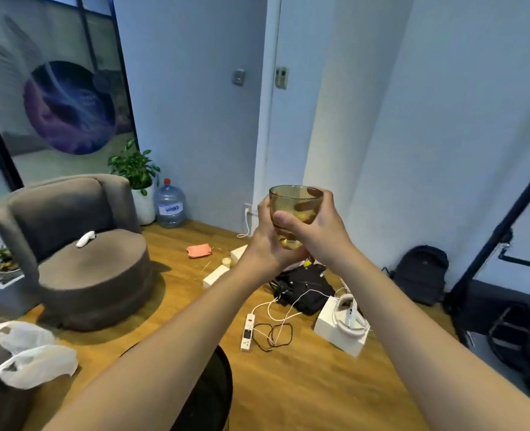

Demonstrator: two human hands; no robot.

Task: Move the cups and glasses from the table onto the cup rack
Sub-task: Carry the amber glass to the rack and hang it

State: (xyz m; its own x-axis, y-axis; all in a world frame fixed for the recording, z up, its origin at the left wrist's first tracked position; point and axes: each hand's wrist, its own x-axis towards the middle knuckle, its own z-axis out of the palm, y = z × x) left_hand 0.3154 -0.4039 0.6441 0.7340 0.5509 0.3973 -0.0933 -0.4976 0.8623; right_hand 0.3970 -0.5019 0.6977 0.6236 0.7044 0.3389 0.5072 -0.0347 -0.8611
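Dim bluish light, soft blur, warped edges

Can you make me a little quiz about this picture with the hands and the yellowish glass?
1. True or false: both the left hand and the right hand hold the amber glass.
2. What white thing lies on the seat of the grey armchair? A) the controller B) a cup C) a book
3. Fill in: the water jug stands on the floor beside the potted ____.

Key: 1 true. 2 A. 3 plant.
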